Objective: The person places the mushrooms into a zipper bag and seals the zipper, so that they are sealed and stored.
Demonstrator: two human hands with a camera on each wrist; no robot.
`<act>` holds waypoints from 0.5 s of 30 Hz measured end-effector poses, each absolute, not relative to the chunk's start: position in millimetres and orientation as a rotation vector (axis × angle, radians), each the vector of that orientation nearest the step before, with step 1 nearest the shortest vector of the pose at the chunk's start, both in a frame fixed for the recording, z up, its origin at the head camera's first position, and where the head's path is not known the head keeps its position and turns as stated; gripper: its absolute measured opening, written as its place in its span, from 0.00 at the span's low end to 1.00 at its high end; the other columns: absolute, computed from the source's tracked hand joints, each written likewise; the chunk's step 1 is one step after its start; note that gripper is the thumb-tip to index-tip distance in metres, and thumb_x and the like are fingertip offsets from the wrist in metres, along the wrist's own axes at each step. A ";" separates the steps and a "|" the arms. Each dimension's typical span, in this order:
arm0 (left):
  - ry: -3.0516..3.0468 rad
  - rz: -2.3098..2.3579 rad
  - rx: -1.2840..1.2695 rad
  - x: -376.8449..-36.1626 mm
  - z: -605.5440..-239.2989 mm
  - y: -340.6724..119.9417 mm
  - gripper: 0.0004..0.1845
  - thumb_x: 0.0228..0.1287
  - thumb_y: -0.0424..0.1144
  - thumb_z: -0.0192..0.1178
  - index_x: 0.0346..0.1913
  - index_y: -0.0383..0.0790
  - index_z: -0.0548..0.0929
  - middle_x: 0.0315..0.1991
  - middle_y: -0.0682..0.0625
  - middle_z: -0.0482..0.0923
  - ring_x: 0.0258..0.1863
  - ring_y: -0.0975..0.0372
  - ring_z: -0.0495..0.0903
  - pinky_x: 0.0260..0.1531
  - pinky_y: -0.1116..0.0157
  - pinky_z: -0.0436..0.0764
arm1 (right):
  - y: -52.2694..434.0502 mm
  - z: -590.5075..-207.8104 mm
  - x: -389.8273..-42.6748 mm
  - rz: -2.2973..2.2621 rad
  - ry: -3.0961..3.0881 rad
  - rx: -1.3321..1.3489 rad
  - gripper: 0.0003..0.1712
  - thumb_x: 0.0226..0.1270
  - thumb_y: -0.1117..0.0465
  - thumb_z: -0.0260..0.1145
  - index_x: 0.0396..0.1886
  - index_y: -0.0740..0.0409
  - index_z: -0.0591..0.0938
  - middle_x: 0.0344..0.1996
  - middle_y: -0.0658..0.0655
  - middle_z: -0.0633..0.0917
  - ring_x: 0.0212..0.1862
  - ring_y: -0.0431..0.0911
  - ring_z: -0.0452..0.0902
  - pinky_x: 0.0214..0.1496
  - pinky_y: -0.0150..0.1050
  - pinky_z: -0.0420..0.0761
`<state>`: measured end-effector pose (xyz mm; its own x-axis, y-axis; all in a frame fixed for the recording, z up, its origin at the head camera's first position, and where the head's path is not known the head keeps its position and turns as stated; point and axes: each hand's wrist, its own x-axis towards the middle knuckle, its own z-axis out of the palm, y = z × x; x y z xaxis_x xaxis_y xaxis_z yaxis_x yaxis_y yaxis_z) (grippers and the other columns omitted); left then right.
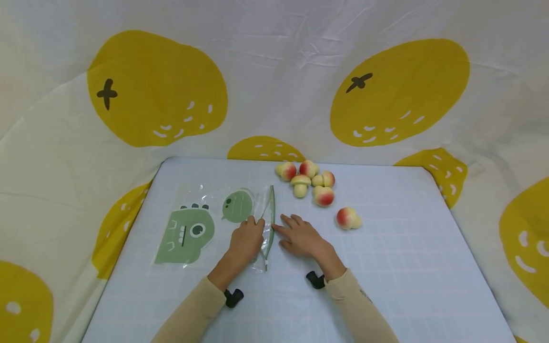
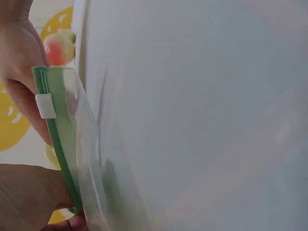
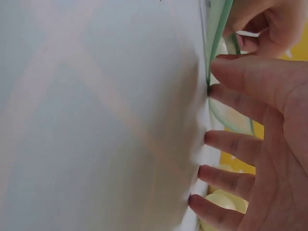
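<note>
A clear zip bag [image 1: 184, 243] printed with a green dinosaur lies flat on the table, its green zip edge [image 1: 272, 209] facing right. The zip edge is parted from the other side of the mouth. My left hand [image 1: 249, 236] pinches the bag's film close to the mouth. Just right of the zip edge, my right hand [image 1: 302, 238] is spread palm down, its index fingertip at the green strip. In the right wrist view, the other fingertips [image 3: 196, 201] rest on the tabletop. A white slider [image 2: 45, 106] sits at one end of the zip in the left wrist view.
Several cream mushroom-shaped pieces, some with red caps, cluster at the back of the table, including a plain one [image 1: 300, 186]. Another red-capped piece [image 1: 348, 218] lies apart, right of my right hand. A cloth [image 1: 274, 95] with yellow fruit prints hangs behind the table.
</note>
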<state>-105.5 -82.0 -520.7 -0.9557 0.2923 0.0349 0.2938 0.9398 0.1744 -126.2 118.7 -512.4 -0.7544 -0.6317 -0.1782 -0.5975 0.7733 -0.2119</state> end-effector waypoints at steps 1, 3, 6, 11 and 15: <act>-3.085 -0.250 -0.448 -104.6 -519.1 -82.9 0.16 0.59 0.36 0.71 0.45 0.36 0.77 0.35 0.42 0.71 0.28 0.52 0.75 0.18 0.60 0.75 | 118.5 -512.2 -126.0 -0.203 2.731 -0.963 0.29 0.75 0.50 0.61 0.73 0.45 0.71 0.73 0.61 0.66 0.71 0.63 0.61 0.63 0.60 0.69; -3.093 -0.201 -0.413 -103.0 -516.8 -85.4 0.16 0.59 0.36 0.71 0.45 0.36 0.77 0.40 0.40 0.70 0.32 0.51 0.74 0.20 0.58 0.76 | 118.2 -511.4 -125.5 -0.200 2.733 -0.963 0.29 0.75 0.50 0.61 0.73 0.45 0.72 0.73 0.61 0.67 0.71 0.63 0.61 0.63 0.59 0.70; -3.094 -0.132 -0.383 -101.6 -512.7 -89.7 0.17 0.58 0.38 0.72 0.45 0.36 0.78 0.48 0.36 0.68 0.38 0.48 0.72 0.23 0.55 0.76 | 118.4 -512.2 -125.3 -0.201 2.739 -0.968 0.29 0.75 0.50 0.61 0.73 0.45 0.72 0.72 0.62 0.67 0.70 0.63 0.61 0.63 0.59 0.70; -3.107 -0.080 -0.309 -102.1 -511.4 -96.4 0.17 0.57 0.42 0.72 0.43 0.37 0.79 0.55 0.33 0.66 0.45 0.44 0.70 0.29 0.51 0.76 | 118.8 -511.4 -125.2 -0.205 2.738 -0.973 0.29 0.75 0.50 0.61 0.73 0.45 0.72 0.73 0.62 0.66 0.70 0.63 0.61 0.64 0.59 0.69; -3.123 -0.132 -0.242 -102.6 -512.5 -99.8 0.19 0.63 0.49 0.67 0.44 0.35 0.79 0.44 0.34 0.72 0.42 0.44 0.74 0.31 0.49 0.77 | 118.8 -510.6 -125.0 -0.217 2.720 -0.955 0.29 0.75 0.50 0.61 0.74 0.45 0.71 0.73 0.61 0.65 0.71 0.63 0.60 0.64 0.59 0.69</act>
